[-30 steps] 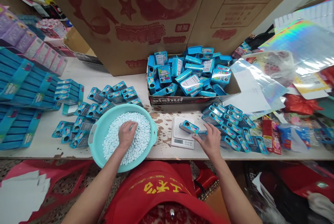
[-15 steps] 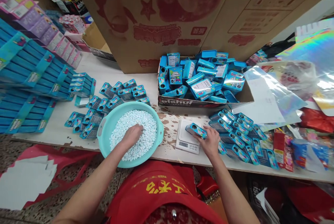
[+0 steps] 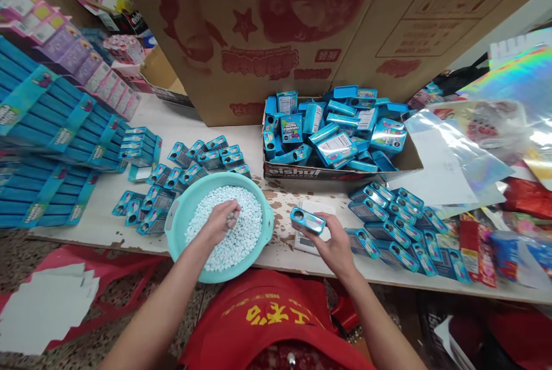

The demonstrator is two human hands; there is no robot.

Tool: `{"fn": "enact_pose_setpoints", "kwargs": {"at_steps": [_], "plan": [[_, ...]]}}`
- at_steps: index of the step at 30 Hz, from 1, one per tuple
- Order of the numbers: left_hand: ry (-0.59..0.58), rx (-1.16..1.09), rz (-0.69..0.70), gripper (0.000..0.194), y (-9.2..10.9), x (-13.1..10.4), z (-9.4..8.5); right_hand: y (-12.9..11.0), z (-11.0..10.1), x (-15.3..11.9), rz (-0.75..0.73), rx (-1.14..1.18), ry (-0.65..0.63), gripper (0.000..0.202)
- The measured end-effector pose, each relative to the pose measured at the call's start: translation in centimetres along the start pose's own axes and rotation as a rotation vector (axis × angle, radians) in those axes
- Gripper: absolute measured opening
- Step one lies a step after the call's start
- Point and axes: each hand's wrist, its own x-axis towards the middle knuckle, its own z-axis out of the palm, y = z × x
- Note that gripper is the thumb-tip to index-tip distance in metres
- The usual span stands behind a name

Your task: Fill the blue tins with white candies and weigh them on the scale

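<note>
My left hand (image 3: 224,221) is closed over small white candies (image 3: 239,243) in a round turquoise basin (image 3: 171,237); a few candies show between its fingers. My right hand (image 3: 335,243) grips a small blue tin (image 3: 307,220) with a dark opening in its top, raised above a white digital scale (image 3: 305,243) that it partly covers. Right of that hand several blue tins (image 3: 399,232) stand close together, their top openings showing. More tins (image 3: 176,180) stand to the left of and behind the basin.
An open carton (image 3: 345,171) heaped with blue tins sits behind the scale. A large cardboard box (image 3: 259,25) rises at the back. Stacked blue packs (image 3: 64,128) are at left, plastic wrappers (image 3: 474,122) at right. The table's front edge (image 3: 388,278) runs near my body.
My right hand has moved left with the tin, off the scale's plate towards the basin. My left hand has lifted slightly and its fingers have closed over candies. The view has shifted slightly.
</note>
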Motion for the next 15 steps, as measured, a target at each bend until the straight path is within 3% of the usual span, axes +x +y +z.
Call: {"fn": "enact_pose_setpoints", "kwargs": {"at_steps": [4, 7, 10, 15], "plan": [[-0.008, -0.121, 0.279, 0.044, 1.2, -2.2, 7.1, -2.8, 2.1, -0.1, -0.037, 0.123, -0.069, 0.031], [0.01, -0.141, 0.411, 0.046, 1.2, -3.1, 10.3, -4.2, 3.3, -0.1, -0.02, 0.183, -0.087, 0.028], [0.026, -0.121, 0.497, 0.046, 0.7, -2.9, 11.2, -4.7, 3.8, 0.0, 0.001, 0.183, -0.06, 0.029], [-0.005, -0.076, 0.517, 0.043, 0.2, -2.3, 11.2, -4.3, 3.7, 0.1, 0.01, 0.187, -0.034, 0.027]]}}
